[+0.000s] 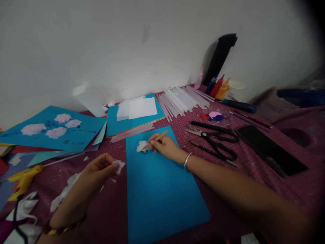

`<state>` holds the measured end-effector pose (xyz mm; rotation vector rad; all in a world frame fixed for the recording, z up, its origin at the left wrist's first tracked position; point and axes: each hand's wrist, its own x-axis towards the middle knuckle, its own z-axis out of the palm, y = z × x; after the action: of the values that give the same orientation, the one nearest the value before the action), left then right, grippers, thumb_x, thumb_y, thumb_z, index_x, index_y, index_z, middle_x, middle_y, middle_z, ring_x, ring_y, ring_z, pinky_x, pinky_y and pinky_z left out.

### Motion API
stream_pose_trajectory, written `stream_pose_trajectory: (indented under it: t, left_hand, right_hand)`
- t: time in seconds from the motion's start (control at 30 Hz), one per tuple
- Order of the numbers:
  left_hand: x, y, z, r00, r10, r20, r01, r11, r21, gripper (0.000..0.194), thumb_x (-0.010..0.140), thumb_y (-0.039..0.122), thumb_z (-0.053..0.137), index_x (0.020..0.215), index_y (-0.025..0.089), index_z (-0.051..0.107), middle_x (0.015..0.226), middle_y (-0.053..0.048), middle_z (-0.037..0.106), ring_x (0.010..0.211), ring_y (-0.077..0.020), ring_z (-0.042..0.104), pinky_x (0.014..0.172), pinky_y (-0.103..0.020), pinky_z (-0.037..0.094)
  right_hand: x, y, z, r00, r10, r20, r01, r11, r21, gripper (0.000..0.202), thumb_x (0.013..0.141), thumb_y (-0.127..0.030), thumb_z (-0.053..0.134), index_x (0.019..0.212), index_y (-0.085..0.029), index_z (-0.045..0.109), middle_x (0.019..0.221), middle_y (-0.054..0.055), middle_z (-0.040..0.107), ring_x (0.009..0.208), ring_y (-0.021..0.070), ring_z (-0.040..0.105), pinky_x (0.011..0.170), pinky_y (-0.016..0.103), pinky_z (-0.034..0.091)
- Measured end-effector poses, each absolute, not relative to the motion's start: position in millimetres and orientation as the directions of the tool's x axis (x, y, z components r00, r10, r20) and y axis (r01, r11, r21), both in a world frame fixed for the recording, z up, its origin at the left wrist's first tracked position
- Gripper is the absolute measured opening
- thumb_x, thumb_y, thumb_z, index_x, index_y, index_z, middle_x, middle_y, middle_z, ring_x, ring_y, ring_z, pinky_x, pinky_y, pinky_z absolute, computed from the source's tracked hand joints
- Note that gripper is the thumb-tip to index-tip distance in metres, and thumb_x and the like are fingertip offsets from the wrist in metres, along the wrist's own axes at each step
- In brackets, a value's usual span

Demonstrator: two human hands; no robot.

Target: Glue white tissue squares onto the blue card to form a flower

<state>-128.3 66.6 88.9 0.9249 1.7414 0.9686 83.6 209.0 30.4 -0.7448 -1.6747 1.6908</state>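
My right hand (164, 145) pinches a flat wooden stick (161, 135). Its lower end touches a small crumpled white paper flower (142, 146) near the top of a blue sheet (162, 189). Left of the sheet, my left hand (103, 166) is closed, with a small piece of white tissue paper (119, 166) between thumb and fingertips. White paper scraps (66, 189) lie on the cloth behind my left forearm, which partly hides them.
Scissors (218, 137), pens and a phone (271, 149) lie at right. White strips (181, 101) and paint bottles (220, 88) stand farther back. At left are a blue card with tissue flowers (83, 135) and a yellow glue gun (24, 181).
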Motion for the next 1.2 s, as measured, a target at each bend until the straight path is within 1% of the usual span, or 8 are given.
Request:
stream_pose_trajectory:
  t: [0.13, 0.33, 0.57, 0.7, 0.83, 1.03, 1.13, 1.2]
  left_hand:
    - [-130.6, 71.7, 79.9, -0.259, 0.904, -0.340, 0.247, 0.402, 0.882, 0.028, 0.073, 0.045, 0.070, 0.074, 0.021, 0.055, 0.062, 0.005, 0.056, 0.051, -0.0086, 0.048, 0.046, -0.020, 0.041]
    - [-128.1, 92.0, 84.7, -0.344, 0.912, -0.223, 0.350, 0.345, 0.871, 0.029, 0.061, 0.044, 0.076, 0.072, 0.020, 0.065, 0.064, 0.002, 0.059, 0.054, -0.0093, 0.045, 0.045, -0.020, 0.036]
    - [-121.8, 128.6, 82.2, -0.004, 0.946, -0.324, 0.450, 0.291, 0.844, 0.026, 0.067, 0.044, 0.069, 0.077, 0.021, 0.069, 0.074, -0.002, 0.066, 0.069, -0.0173, 0.057, 0.065, -0.029, 0.045]
    - [-115.2, 137.1, 72.5, 0.159, 0.924, -0.347, 0.499, 0.228, 0.836, 0.029, 0.069, 0.040, 0.063, 0.090, 0.021, 0.067, 0.083, -0.003, 0.065, 0.077, -0.0195, 0.058, 0.070, -0.032, 0.046]
    - [-115.1, 140.7, 56.3, 0.106, 0.955, -0.278, 0.521, 0.185, 0.833, 0.030, 0.068, 0.032, 0.061, 0.095, 0.020, 0.058, 0.072, 0.002, 0.055, 0.065, -0.0148, 0.052, 0.059, -0.027, 0.041]
    - [-115.9, 143.4, 44.9, 0.045, 0.982, -0.185, 0.544, 0.131, 0.828, 0.023, 0.067, 0.026, 0.058, 0.088, 0.020, 0.051, 0.071, 0.004, 0.051, 0.063, -0.0130, 0.050, 0.059, -0.026, 0.040]
    - [-114.3, 144.0, 45.2, 0.028, 0.985, -0.169, 0.556, 0.125, 0.822, 0.021, 0.068, 0.027, 0.057, 0.087, 0.021, 0.050, 0.069, 0.005, 0.051, 0.061, -0.0131, 0.050, 0.057, -0.027, 0.040]
    - [-114.3, 144.4, 44.2, 0.027, 0.988, -0.152, 0.556, 0.112, 0.823, 0.020, 0.068, 0.027, 0.056, 0.086, 0.021, 0.050, 0.068, 0.005, 0.050, 0.061, -0.0132, 0.050, 0.057, -0.027, 0.040]
  right_hand:
    - [83.5, 209.8, 32.7, -0.623, 0.782, 0.014, -0.057, -0.027, -0.998, 0.008, 0.086, -0.017, 0.049, 0.080, -0.017, 0.055, 0.067, -0.002, 0.062, 0.049, 0.0076, 0.053, 0.047, 0.019, 0.041]
    - [82.5, 210.7, 30.8, -0.608, 0.794, 0.013, -0.068, -0.037, -0.997, 0.008, 0.087, -0.017, 0.049, 0.081, -0.017, 0.055, 0.066, -0.002, 0.062, 0.047, 0.0066, 0.053, 0.046, 0.018, 0.041]
    - [82.4, 212.0, 27.9, -0.597, 0.802, 0.014, -0.102, -0.058, -0.993, 0.006, 0.087, -0.017, 0.049, 0.084, -0.017, 0.053, 0.066, -0.002, 0.061, 0.047, 0.0059, 0.053, 0.045, 0.017, 0.041]
    - [82.5, 212.2, 28.9, -0.597, 0.802, -0.009, -0.096, -0.082, -0.992, 0.006, 0.087, -0.016, 0.049, 0.083, -0.017, 0.053, 0.065, -0.003, 0.061, 0.047, 0.0065, 0.052, 0.044, 0.017, 0.040]
    - [81.2, 212.4, 29.1, -0.594, 0.804, -0.018, -0.093, -0.090, -0.992, 0.005, 0.086, -0.018, 0.051, 0.083, -0.017, 0.053, 0.066, -0.003, 0.061, 0.047, 0.0069, 0.053, 0.045, 0.018, 0.040]
    - [83.7, 211.0, 31.1, -0.540, 0.842, -0.004, -0.148, -0.099, -0.984, 0.007, 0.085, -0.024, 0.051, 0.084, -0.018, 0.054, 0.066, -0.002, 0.061, 0.046, 0.0070, 0.052, 0.045, 0.019, 0.040]
    - [87.9, 205.0, 35.2, -0.464, 0.884, 0.054, -0.200, -0.045, -0.979, 0.010, 0.085, -0.029, 0.051, 0.084, -0.019, 0.054, 0.065, -0.002, 0.061, 0.050, 0.0085, 0.053, 0.049, 0.020, 0.043]
    - [89.9, 199.8, 36.1, -0.492, 0.863, 0.110, -0.184, 0.020, -0.983, 0.012, 0.086, -0.030, 0.051, 0.084, -0.019, 0.055, 0.067, -0.002, 0.061, 0.053, 0.0097, 0.055, 0.051, 0.022, 0.044]
